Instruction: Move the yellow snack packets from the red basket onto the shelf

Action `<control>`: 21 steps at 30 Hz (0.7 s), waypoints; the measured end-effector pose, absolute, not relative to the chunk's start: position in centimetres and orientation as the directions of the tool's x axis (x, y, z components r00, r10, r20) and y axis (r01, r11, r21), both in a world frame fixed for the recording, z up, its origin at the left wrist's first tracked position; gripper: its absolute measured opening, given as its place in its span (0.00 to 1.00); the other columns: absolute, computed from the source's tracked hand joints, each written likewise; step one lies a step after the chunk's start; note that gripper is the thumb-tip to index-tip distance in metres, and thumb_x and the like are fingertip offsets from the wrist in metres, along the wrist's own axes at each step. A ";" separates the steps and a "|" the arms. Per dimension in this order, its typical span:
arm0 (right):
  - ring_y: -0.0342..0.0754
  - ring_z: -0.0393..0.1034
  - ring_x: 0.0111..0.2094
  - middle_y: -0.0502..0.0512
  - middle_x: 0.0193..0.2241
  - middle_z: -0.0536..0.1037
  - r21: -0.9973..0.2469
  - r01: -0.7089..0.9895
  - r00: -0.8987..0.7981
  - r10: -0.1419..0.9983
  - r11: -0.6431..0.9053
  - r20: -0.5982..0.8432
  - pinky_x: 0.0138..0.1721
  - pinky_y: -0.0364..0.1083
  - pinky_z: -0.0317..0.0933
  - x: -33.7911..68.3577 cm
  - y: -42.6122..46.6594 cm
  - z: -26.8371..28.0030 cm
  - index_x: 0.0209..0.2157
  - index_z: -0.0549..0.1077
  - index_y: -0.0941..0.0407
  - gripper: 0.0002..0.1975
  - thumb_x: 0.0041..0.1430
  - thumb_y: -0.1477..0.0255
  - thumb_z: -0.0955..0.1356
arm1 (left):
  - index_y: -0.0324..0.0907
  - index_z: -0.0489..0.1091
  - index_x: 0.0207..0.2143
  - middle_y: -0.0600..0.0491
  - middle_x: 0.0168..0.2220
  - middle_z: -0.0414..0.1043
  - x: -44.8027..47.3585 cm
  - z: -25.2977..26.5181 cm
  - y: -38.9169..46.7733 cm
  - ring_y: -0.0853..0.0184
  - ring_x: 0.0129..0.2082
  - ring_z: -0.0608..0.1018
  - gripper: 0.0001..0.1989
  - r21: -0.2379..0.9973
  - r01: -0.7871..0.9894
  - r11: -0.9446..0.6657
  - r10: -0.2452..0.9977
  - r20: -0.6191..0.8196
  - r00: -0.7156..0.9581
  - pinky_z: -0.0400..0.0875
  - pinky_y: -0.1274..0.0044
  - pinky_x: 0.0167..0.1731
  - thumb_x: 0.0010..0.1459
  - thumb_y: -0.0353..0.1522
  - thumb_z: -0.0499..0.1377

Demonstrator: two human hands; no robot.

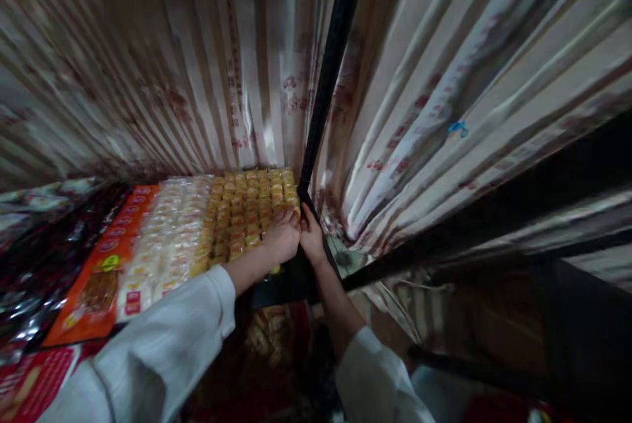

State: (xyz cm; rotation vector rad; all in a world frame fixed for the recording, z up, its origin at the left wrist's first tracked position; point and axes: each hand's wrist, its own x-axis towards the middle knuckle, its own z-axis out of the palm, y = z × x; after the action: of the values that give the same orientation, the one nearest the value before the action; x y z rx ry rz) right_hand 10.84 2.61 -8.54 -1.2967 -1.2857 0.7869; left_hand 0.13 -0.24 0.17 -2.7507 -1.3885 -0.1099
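Golden packets (237, 207) mostly in rows; right edge perhaps unfinished, left hand (285, 237) and right hand (311, 239) side by side there, grips unclear.

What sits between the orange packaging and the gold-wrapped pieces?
Rows of white wrapped packets. The head view shows them running between the orange packaging and the gold-wrapped pieces.

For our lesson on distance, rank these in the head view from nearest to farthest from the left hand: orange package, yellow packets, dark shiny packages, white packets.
1. Yellow packets: right beside the left hand.
2. White packets: left of the yellow ones.
3. Orange package: left of the white ones.
4. Dark shiny packages: farthest left of these four.
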 end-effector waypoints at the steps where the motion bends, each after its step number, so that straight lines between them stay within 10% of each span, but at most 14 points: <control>1: 0.49 0.57 0.59 0.58 0.58 0.64 -0.955 0.232 0.199 0.952 0.185 0.233 0.61 0.51 0.48 10.8 2.5 -8.5 0.57 0.63 0.60 0.26 0.55 0.73 0.58 | 0.26 0.69 0.47 0.37 0.55 0.64 0.1 0.2 -0.3 0.54 0.60 0.59 0.19 -0.022 0.801 -0.598 0.796 0.103 0.597 0.52 0.66 0.59 0.55 0.26 0.50; 15: 0.49 0.68 0.49 0.61 0.50 0.72 -0.975 0.082 0.266 0.939 0.204 0.219 0.53 0.52 0.61 10.1 -8.1 -6.3 0.50 0.68 0.58 0.21 0.54 0.70 0.62 | 0.32 0.63 0.53 0.41 0.55 0.65 -0.7 -0.2 -10.2 0.61 0.59 0.62 0.22 0.292 0.704 -0.648 0.759 0.321 0.566 0.59 0.68 0.58 0.56 0.26 0.48; 21: 0.49 0.72 0.42 0.58 0.40 0.78 -0.987 0.142 0.187 0.977 0.078 0.104 0.48 0.52 0.65 8.4 -17.1 -8.8 0.43 0.72 0.56 0.16 0.55 0.70 0.61 | 0.32 0.61 0.54 0.41 0.54 0.65 -3.5 -3.4 -18.7 0.61 0.56 0.66 0.21 0.464 0.699 -0.544 0.828 0.166 0.535 0.64 0.69 0.55 0.57 0.26 0.49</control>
State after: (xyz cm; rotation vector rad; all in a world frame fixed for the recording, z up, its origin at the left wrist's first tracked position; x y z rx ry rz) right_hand 8.36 -17.11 -8.80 -1.3235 -1.2008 0.9315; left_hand -3.51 -18.69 -3.42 -3.0435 -1.5758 -0.6609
